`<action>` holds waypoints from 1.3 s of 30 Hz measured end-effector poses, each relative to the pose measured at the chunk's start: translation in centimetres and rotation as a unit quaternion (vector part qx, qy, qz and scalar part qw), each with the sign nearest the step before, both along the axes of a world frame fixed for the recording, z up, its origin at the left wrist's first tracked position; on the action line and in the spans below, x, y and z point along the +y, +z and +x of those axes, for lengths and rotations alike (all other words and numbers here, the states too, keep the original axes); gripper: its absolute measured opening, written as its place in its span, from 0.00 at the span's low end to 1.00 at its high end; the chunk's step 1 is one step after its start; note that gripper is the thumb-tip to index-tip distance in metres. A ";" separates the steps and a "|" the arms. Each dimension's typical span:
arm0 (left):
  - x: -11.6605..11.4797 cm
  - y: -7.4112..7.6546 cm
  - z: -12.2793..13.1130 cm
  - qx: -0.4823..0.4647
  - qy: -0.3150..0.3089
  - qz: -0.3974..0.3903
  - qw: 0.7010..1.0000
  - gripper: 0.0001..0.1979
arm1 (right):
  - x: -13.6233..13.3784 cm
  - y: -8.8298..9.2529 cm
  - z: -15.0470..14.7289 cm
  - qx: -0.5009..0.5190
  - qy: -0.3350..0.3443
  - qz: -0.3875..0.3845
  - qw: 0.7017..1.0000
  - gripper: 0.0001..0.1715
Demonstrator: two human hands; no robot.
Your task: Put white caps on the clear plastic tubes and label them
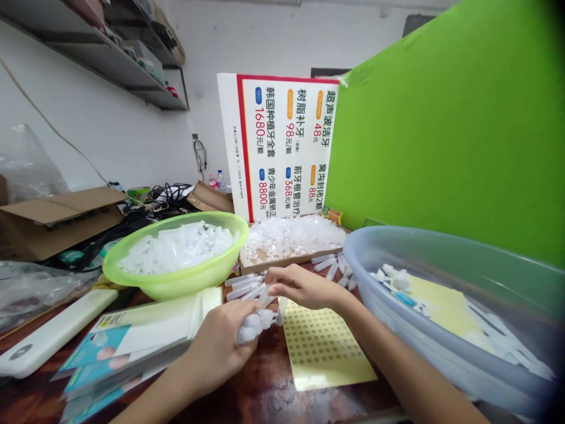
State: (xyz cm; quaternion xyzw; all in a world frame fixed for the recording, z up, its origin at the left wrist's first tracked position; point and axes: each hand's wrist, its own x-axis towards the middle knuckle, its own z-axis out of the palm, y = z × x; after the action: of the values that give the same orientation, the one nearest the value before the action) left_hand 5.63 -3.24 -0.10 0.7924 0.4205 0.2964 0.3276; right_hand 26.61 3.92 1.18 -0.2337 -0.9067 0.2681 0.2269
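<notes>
My left hand (220, 344) is closed around a bundle of small clear plastic tubes (258, 321), their ends sticking out to the right. My right hand (300, 285) reaches across just above it, fingers pinched at the tip of one tube near the bundle. More loose tubes (242, 282) lie on the dark table right behind my hands. A yellow sheet of small round stickers (324, 347) lies flat under and in front of my right wrist.
A green bowl (176, 282) full of clear tubes stands at left. A shallow cardboard tray of white caps (293, 235) sits behind. A large translucent blue basin (441, 330) holds several finished pieces at right. Leaflets (132, 341), a white device (48, 338), a price sign (282, 144) and a green board (441, 129) surround.
</notes>
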 end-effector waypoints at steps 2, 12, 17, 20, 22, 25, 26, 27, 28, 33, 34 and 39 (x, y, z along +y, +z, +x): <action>0.1 0.0 -0.5 -0.081 -0.007 -0.066 0.995 0.09 | -0.1 0.2 0.1 0.030 -0.008 0.010 0.999 0.13; 0.8 -2.8 -1.5 -0.350 -0.342 -0.427 0.760 0.19 | -1.1 1.1 0.8 0.052 0.096 -0.053 0.993 0.11; -0.3 -0.6 -1.0 -0.133 -0.125 -0.370 0.911 0.20 | -0.9 0.2 -0.3 0.050 0.055 -0.004 0.997 0.10; -1.4 0.8 -0.6 -0.020 -0.033 -0.218 0.975 0.18 | -0.9 -0.2 -0.9 0.106 0.008 -0.020 0.994 0.15; -1.9 1.2 -0.3 0.046 -0.010 -0.130 0.990 0.15 | -1.1 -0.4 -1.4 0.137 -0.013 -0.040 0.990 0.17; -2.2 0.7 0.2 0.121 0.005 -0.027 0.992 0.18 | -1.6 -0.7 -2.3 0.148 -0.060 -0.026 0.987 0.20; -2.1 0.4 0.3 0.145 0.014 -0.002 0.989 0.20 | -1.9 -0.8 -2.6 0.146 -0.081 -0.005 0.986 0.22; -2.1 0.2 0.4 0.167 0.024 0.016 0.986 0.22 | -2.1 -0.9 -2.7 0.141 -0.101 0.020 0.985 0.23; -2.0 0.0 0.4 0.184 0.033 0.026 0.982 0.23 | -2.3 -0.9 -2.8 0.136 -0.114 0.044 0.983 0.25; -1.6 0.3 -0.5 0.118 -0.031 0.001 0.993 0.20 | -2.6 -0.1 -1.9 0.110 -0.060 0.045 0.991 0.11; -1.5 0.5 -0.8 0.098 -0.045 -0.011 0.994 0.20 | -2.4 0.1 -1.6 0.107 -0.037 0.037 0.993 0.12; -1.2 1.3 -1.8 0.045 -0.078 -0.126 0.988 0.17 | -2.0 0.4 -1.0 0.113 0.019 0.063 0.991 0.12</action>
State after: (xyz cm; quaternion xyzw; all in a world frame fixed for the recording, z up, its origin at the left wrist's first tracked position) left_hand 3.85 -4.47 1.19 0.7877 0.4062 0.1785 0.4275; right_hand 25.59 1.95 1.60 -0.1702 -0.8945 0.2395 0.3370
